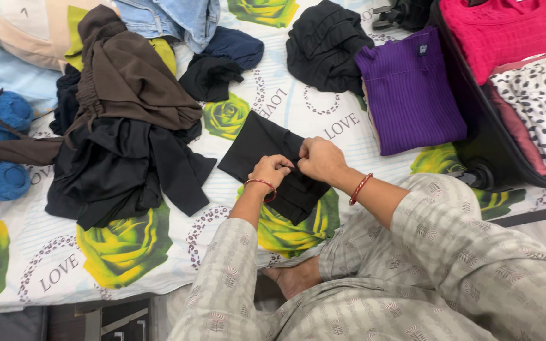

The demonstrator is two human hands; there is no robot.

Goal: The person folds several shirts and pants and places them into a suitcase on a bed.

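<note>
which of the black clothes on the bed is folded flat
The black garment under both hands; the other black clothes lie crumpled in heaps.

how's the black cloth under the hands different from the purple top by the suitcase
The black cloth is plain and smooth; the purple top is ribbed. The black cloth lies at a slant and is pinched by both the left hand and the right hand; the purple top lies untouched against the suitcase. Both are folded flat on the flowered sheet.

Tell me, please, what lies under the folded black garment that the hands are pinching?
Under the black garment lies the rose-printed bedsheet; anything beneath its middle is hidden.
</note>
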